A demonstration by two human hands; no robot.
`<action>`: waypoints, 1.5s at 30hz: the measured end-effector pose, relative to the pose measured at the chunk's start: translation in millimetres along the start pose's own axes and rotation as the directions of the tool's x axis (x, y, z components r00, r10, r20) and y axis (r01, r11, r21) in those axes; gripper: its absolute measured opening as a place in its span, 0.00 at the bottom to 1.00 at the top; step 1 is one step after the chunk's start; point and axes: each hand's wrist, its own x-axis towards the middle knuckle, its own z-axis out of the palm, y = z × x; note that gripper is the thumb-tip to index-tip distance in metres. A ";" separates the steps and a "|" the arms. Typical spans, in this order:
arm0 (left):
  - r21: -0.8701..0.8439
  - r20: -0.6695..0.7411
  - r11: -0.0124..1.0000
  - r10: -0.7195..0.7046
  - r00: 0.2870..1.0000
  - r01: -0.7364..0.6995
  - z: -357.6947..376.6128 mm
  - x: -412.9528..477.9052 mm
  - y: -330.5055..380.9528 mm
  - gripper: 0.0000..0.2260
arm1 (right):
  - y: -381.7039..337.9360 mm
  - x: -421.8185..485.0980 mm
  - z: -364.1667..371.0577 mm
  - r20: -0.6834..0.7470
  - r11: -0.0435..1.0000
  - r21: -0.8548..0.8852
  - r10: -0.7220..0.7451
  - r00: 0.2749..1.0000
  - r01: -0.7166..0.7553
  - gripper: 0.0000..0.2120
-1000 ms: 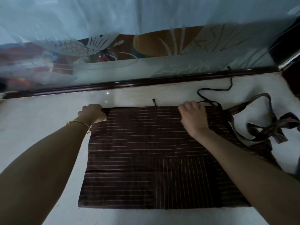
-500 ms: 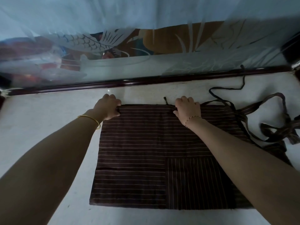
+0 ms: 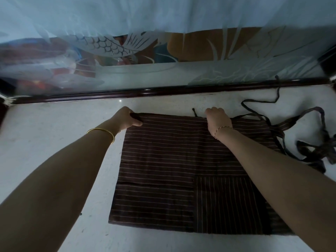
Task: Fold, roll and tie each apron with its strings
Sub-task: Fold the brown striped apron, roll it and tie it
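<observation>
At the far left of the frame, table (image 3: 45,135): a pale, speckled surface, bounded along the back by a dark wooden rail (image 3: 163,90) beneath a frosted glass panel (image 3: 101,46) etched with a scaled fish.
Left hand (image 3: 127,119): reached to the far left corner of the apron, with a gold bangle (image 3: 101,132) on the wrist.
Left grip: closed on the cloth, fingers curled over the corner from behind and the thumb on the near side, a small fold of fabric pinched between them.
Apron (image 3: 163,160): dark brown with thin pale stripes, it lay flat on the table at the centre of the frame, folded into a rough rectangle. The stripes ran crosswise except on a pocket (image 3: 227,202) at lower right, where they ran up and down.
Right hand (image 3: 217,119): sat on the apron's far edge, right of centre, knuckles up, a thin twisted bracelet (image 3: 222,129) on the wrist.
Right grip: fingers curled over the far edge onto the cloth, their tips hidden behind it.
Strings (image 3: 309,142): lay in a loose tangle on the table at the right, joined to the apron's right side. One thin dark cord (image 3: 261,102) trailed back toward the rail.
</observation>
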 end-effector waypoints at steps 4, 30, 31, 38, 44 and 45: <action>-0.103 0.021 0.990 -0.099 0.995 0.100 1.0 -6.0 -6.6 0.14 | -4.7 -2.6 -4.9 -0.006 1.000 -0.007 -0.001 1.000 0.001 0.13; 0.252 -0.481 0.923 -0.143 0.865 0.292 -5.3 -78.8 -103.4 0.15 | -10.0 -156.4 80.7 0.068 0.978 -0.029 0.206 0.976 -0.204 0.30; 0.229 -0.513 0.919 -0.167 0.842 0.322 -8.1 -80.0 -104.7 0.17 | -15.2 -157.6 81.9 0.067 0.979 -0.030 0.202 0.977 -0.200 0.30; 0.574 -0.321 0.765 0.537 0.780 -0.290 87.9 -95.8 -5.3 0.14 | 5.8 -165.7 78.0 -0.107 0.990 0.023 0.138 0.985 -0.136 0.26; 0.539 0.285 0.542 0.603 0.745 -0.645 216.3 -133.8 94.9 0.24 | 73.9 -198.5 95.1 -0.171 0.975 0.210 0.115 0.979 -0.078 0.23; 0.588 0.269 0.543 0.568 0.778 -0.600 222.9 -134.3 102.3 0.26 | 92.7 -205.8 96.9 -0.202 0.964 0.257 0.124 0.972 -0.069 0.20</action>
